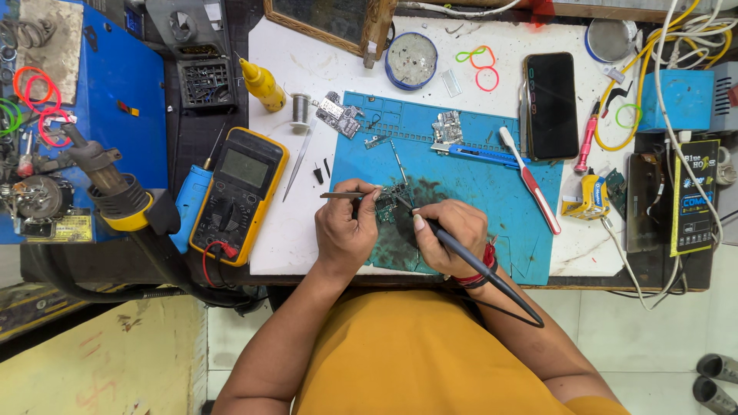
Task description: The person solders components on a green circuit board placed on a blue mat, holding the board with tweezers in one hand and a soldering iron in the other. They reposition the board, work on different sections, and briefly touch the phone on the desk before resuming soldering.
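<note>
The left hand [346, 230] pinches thin metal tweezers [342, 195], tips on a small green circuit board [390, 206]. The right hand [453, 237] grips a slim black soldering iron [477, 265] like a pen, tip at the board. The board lies on a blue rubbery mat [492, 192], stained dark there. 1 yellow multimeter [240, 194] sits left; a glossy black phone [550, 105] lies beyond.

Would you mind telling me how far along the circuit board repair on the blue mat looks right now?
Done: other board pieces lie stripped on the blue mat, and the phone sits apart beside it. In hand: the left hand steadies the circuit board with tweezers while the right hand holds the soldering iron to it. Left: the board is still out of the phone, so reassembly looks undone.
</note>
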{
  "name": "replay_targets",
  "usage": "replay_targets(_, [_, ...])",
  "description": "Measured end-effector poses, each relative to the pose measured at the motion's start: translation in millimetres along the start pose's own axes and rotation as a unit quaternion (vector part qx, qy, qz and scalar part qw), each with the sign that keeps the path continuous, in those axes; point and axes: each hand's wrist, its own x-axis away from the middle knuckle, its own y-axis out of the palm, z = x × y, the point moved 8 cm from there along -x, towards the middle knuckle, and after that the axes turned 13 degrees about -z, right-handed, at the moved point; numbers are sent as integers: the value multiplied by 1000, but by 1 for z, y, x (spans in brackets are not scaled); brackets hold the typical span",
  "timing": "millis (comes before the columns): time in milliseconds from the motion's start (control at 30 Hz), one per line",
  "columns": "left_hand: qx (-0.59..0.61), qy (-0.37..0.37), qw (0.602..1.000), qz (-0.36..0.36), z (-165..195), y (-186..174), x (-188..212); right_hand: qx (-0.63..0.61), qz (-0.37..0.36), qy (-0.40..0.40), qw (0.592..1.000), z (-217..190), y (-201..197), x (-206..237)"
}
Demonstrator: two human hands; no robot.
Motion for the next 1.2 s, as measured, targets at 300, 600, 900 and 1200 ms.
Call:
replay_targets(300, [-1,-6,1000,2,0,0,0,1,-2,3,1000,0,-1,0])
replay_targets(600, [-7,-7,1000,1,0,0,0,3,-5,2,1000,0,0,0])
replay_targets(900, [2,-16,1000,-4,-1,0,0,-2,-2,6,1000,0,0,0])
replay_targets(1200, [-10,-3,1000,-2,1,0,0,5,0,7,1000,-1,0,-1])
